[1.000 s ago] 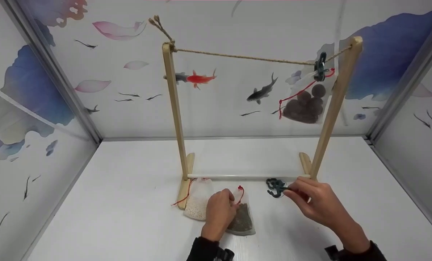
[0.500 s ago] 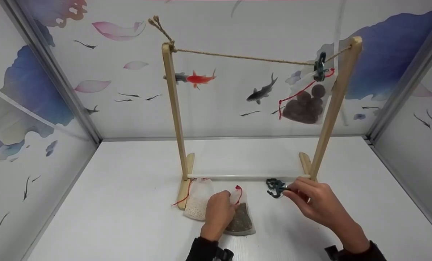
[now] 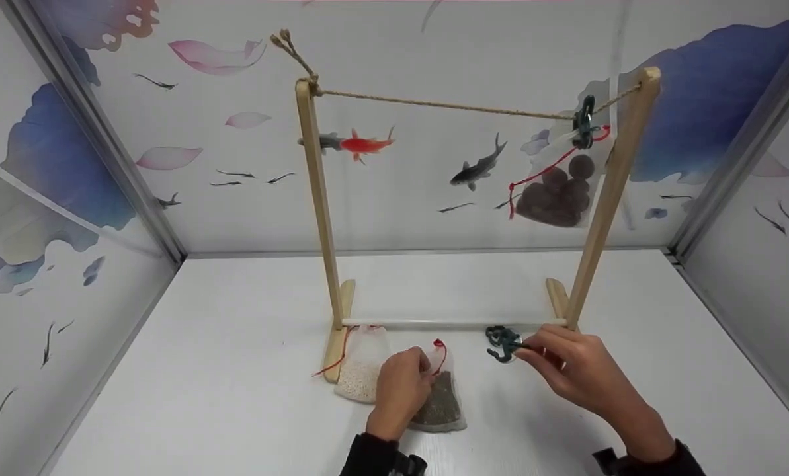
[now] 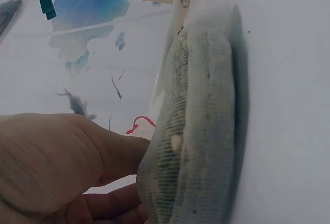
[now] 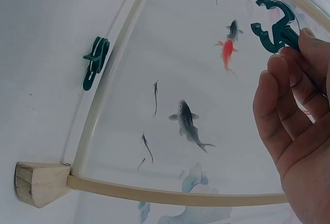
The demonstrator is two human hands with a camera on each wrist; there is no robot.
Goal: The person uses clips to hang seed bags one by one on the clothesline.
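Note:
My left hand (image 3: 402, 387) pinches the upper part of a sheer mesh bag (image 3: 442, 400) with grey-green filling and a red drawstring. The bag lies on the white table, and its side fills the middle of the left wrist view. Its filling shows through the mesh (image 4: 178, 131). A dark green clip (image 5: 281, 28) is pinched between the thumb and fingers of my right hand (image 3: 582, 363), with its jaws spread apart. The right wrist view shows a second green clip (image 5: 96, 63) lying on the table near the white rod.
A wooden frame (image 3: 319, 198) with a twine line (image 3: 434, 103) stands ahead. From the line hangs a bag of dark round things (image 3: 556, 195), held by a green clip (image 3: 584, 122). Another mesh bag (image 3: 361, 380) with pale grains lies left, beside the frame's foot. A white rod (image 3: 427, 323) joins the posts.
The neck and red cord of the bag in my left hand have shifted slightly left, then back right. My right hand stays in place with the clip.

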